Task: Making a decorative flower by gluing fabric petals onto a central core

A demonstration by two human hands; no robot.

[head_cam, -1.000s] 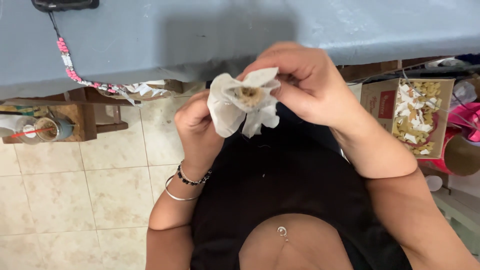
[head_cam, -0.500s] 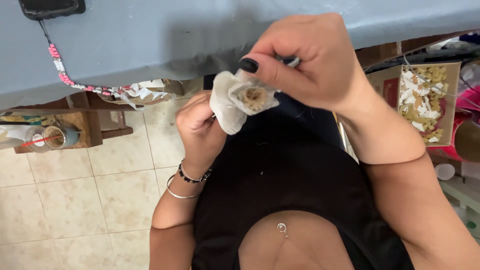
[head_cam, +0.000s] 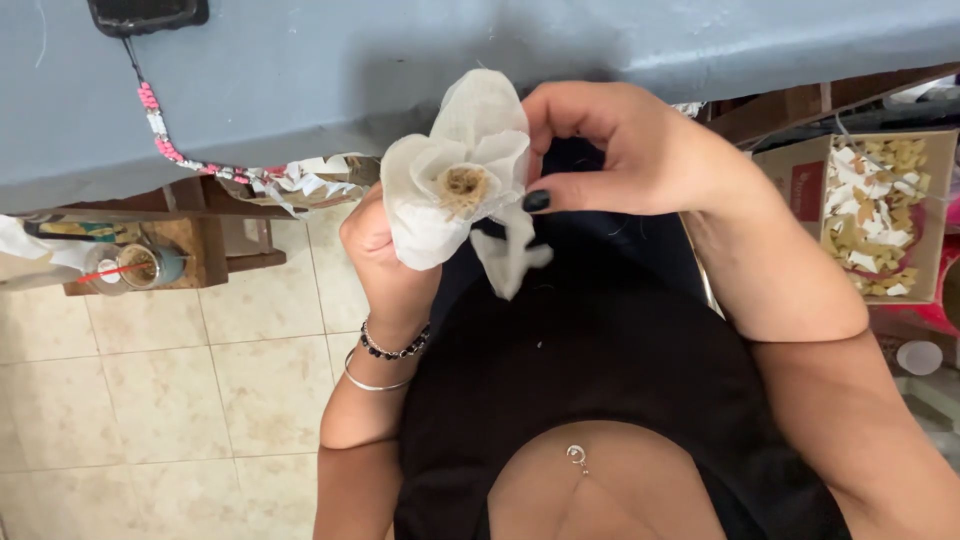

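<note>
White fabric flower [head_cam: 460,185] held up in front of torso, just below edge of grey table [head_cam: 400,70]; petals cupped around a tan fibrous centre [head_cam: 464,186], one loose white strip hanging below toward black top. Left hand [head_cam: 378,250] closed round flower's base from beneath, fingers mostly hidden behind petals; beaded and thin metal bracelets [head_cam: 392,362] at wrist. Right hand [head_cam: 625,150] curled, thumb with dark-painted nail and fingertips pinching rear petal at flower's right side.

Containers: open cardboard box [head_cam: 870,215] at right, beside right forearm, filled with mixed white and tan scraps, loosely heaped. Small jar [head_cam: 140,266] on low wooden shelf [head_cam: 190,245] at left under table, brownish contents, thin red stick across its mouth; contents otherwise unclear. Clear lidded cup [head_cam: 915,357] low right, partly cut off.

Pink-and-white beaded cord [head_cam: 160,130] trailing from dark device [head_cam: 145,14] on tabletop down to crumpled paper scraps [head_cam: 300,180] at table edge. Beige tile floor [head_cam: 180,400] below.
</note>
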